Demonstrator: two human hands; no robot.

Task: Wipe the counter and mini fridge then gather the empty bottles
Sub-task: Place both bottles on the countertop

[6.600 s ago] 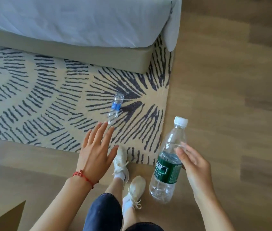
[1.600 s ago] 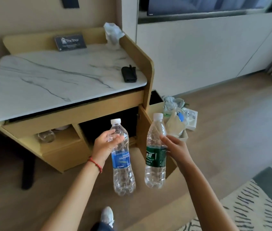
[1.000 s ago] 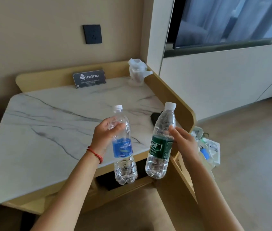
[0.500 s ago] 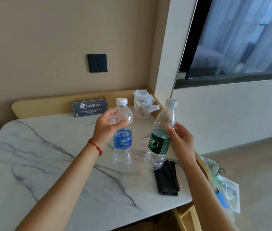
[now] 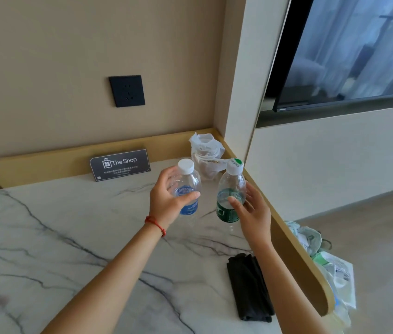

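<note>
Two clear, empty plastic bottles with white caps stand upright at the back right of the white marble counter [image 5: 70,237]. My left hand [image 5: 166,201] is wrapped around the blue-label bottle [image 5: 188,182]. Beside it on the right, my right hand [image 5: 253,213] holds the green-label bottle [image 5: 231,182], thumb across the label and fingers behind. Both bottle bases are low at the counter top; I cannot tell whether they touch it. A folded black cloth [image 5: 248,285] lies on the counter near its right front edge.
A dark "The Shop" sign [image 5: 119,163] and a crumpled white plastic bag [image 5: 205,150] stand along the raised wooden back rim. A black wall socket [image 5: 126,90] is above. A TV [image 5: 347,51] hangs at right. Bagged rubbish [image 5: 330,268] sits on the floor beside the counter.
Both hands have lowered the two bottles toward the back right of the counter. The view has moved closer and looks more steeply down on them.
</note>
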